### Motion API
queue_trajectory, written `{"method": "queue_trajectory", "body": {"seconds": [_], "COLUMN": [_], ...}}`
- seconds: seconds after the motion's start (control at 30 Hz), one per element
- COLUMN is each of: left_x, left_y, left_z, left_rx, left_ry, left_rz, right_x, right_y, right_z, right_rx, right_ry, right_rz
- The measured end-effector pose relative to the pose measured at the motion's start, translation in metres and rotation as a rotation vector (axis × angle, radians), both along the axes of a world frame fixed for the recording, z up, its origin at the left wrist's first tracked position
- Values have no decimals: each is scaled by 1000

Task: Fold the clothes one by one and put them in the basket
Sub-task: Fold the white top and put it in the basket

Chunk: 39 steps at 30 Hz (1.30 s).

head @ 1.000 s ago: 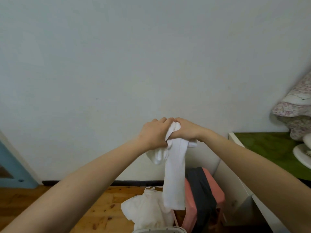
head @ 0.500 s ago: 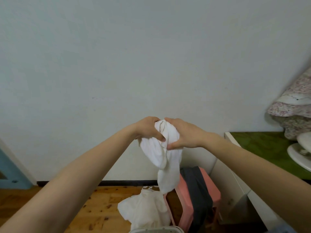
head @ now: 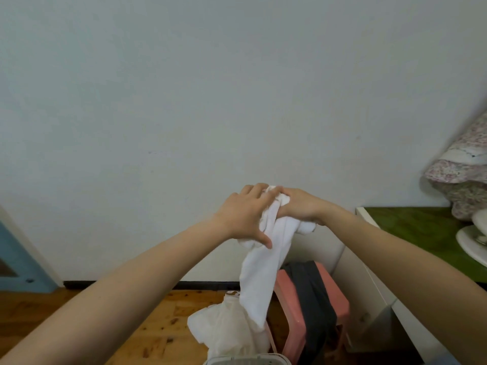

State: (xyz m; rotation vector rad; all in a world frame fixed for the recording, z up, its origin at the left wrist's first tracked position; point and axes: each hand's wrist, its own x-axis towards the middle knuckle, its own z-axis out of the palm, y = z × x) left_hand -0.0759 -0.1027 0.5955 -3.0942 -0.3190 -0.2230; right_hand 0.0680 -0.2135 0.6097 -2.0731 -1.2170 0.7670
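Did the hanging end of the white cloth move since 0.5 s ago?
Yes. The white cloth hangs lower now, its end further below the pink stool's top.

A big pale wall (head: 184, 101) fills most of the view. Along its bottom runs a black strip (head: 79, 284), and under that is a brown wood floor (head: 158, 330). A blue door (head: 15, 259) shows at the left edge. A pink stool (head: 340, 304) stands on the floor beside a white table (head: 369, 285) with a green top (head: 411, 227). On the green top sit a flowery cloth (head: 463, 180) and a round white base (head: 471, 243).
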Motion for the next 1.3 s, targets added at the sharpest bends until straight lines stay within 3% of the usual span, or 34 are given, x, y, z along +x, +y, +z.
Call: {"method": "queue_trajectory", "body": {"seconds": [0.13,0.23,0.33,0.47,0.63,0.77,1.03,1.3], "left_x": [0,-2,-3,0,-3,-2,-4,-7], "left_y": [-4,-4,0,7,16,25,34,43], "left_z": [-3,-5,-8,-7,-1,6,8,18], "left_rx": [116,52,-169,-470,-873,-1059,-1060,-919], "left_ry": [13,-5,-23,11,-71,-105,-21,187], "left_rz": [-35,-10,89,185,249,319,359,361], "right_x": [2,4,2,-2,3,-2,0,-5], "right_y": [-4,-9,-13,-11,-9,-5,2,-4], "right_z": [8,11,13,11,-1,-12,-22,-18], "right_rx": [-110,-135,-116,-76,234,256,177,180], "right_ry": [165,273,260,48,320,343,240,-390], "right_rz": [29,68,68,32,-184,-114,-55,142]}}
